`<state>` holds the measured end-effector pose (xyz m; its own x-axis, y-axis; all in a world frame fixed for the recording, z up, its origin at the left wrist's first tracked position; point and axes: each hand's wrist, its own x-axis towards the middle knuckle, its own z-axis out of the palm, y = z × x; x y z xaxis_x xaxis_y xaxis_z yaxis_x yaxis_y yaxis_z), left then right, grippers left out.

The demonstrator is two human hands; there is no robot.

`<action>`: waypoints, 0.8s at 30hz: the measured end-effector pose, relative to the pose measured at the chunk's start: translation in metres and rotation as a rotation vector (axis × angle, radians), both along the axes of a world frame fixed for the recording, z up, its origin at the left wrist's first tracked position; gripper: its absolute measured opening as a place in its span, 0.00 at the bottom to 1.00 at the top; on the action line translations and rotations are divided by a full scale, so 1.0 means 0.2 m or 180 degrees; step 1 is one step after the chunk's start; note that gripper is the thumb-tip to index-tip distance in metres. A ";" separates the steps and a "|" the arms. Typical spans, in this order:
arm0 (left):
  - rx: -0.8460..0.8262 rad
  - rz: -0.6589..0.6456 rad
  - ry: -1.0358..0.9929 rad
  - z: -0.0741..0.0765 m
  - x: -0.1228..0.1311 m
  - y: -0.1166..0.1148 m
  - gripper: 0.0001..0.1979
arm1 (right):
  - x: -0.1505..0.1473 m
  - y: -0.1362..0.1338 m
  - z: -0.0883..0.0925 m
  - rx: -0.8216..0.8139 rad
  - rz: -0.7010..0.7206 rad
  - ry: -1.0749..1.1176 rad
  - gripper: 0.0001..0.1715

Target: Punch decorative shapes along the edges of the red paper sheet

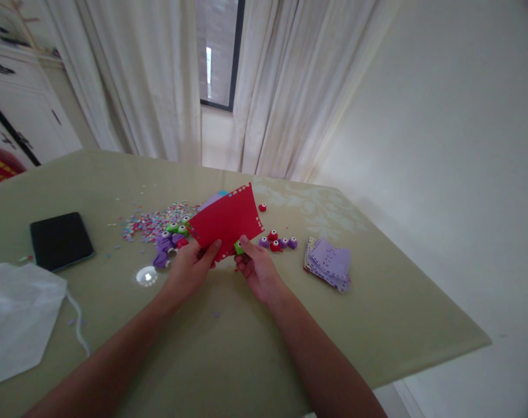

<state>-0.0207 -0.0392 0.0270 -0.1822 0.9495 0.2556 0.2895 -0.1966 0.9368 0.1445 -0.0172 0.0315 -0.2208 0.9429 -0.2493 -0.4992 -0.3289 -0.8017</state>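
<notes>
The left hand [193,268] pinches the lower edge of a red paper sheet [226,220], held tilted just above the worktop [377,325]. The right hand [257,268] grips a small green punch [238,248] against that same edge. Purple and red punches [277,242] sit just beside it, with confetti [153,222] to the left. A lilac paper stack [329,262] lies right, and a black tablet [61,240] far left.

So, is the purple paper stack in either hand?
No, the purple paper stack lies on the table; the left hand holds the red paper sheet, the right hand a green punch.
</notes>
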 end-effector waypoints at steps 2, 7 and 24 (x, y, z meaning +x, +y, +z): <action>0.0013 -0.0051 0.0076 0.00 0.00 0.00 0.21 | 0.00 0.00 0.00 -0.0009 -0.0004 -0.0036 0.30; -0.0044 -0.0169 0.0224 0.01 0.00 -0.01 0.22 | 0.00 -0.01 0.02 -0.0079 0.0084 -0.0169 0.32; -0.0135 -0.0189 0.0308 -0.02 -0.01 0.00 0.25 | 0.00 -0.03 0.02 0.0021 0.0295 -0.0361 0.35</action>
